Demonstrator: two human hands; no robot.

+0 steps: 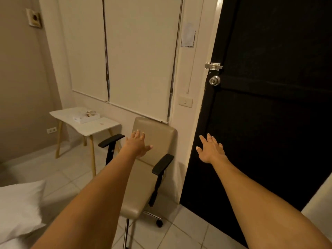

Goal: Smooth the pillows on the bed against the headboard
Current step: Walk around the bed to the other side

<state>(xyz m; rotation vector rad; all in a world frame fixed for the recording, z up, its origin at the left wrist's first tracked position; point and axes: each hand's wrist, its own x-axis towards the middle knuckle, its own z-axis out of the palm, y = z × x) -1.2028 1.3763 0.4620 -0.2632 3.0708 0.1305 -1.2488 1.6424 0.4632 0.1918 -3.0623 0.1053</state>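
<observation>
Two bare forearms are showing in the head view, with no sleeve, watch, bracelet or ring appearing anywhere along them. The left hand [137, 145] is showing its back, its fingernails looking pale and glossy at the fingertips, and the right hand [212, 150] is likewise showing its back with light nails catching the room's warm light. Both forearms are looking smooth and unmarked, widening toward the bottom edge where they are leaving the picture.
</observation>
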